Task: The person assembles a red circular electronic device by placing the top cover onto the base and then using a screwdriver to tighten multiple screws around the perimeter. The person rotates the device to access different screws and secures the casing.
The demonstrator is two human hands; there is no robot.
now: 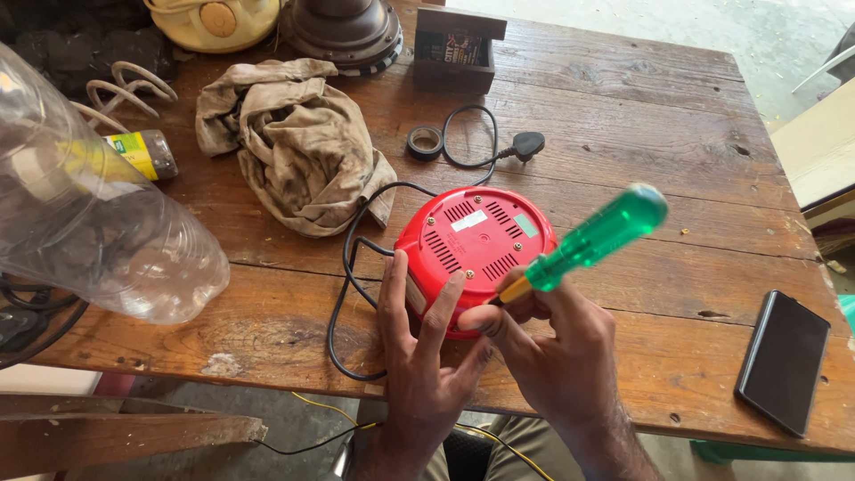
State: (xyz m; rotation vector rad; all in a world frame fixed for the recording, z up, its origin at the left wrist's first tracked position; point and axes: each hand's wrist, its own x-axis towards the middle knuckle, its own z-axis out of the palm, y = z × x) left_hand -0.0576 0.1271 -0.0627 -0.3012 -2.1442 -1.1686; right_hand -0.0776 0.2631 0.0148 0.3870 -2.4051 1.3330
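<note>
Clearly, the red appliance (475,245) lay upside down near the front edge of the wooden table (623,134), its round base showing vent slots, pale labels and small screws. One screwdriver (588,240) with a clear green handle was in use; its long axis ran from lower left to upper right, the handle pointing up and away, the tip down at the appliance's near edge. The right hand (557,352) had its fingers closed around the shaft. The left hand (423,356) rested with fingers spread open against the appliance's side. One black cord (352,267) looped away, ending in one plug (528,142). One phone (784,361), one rag (298,142) and one plastic bottle (107,232) lay around.
</note>
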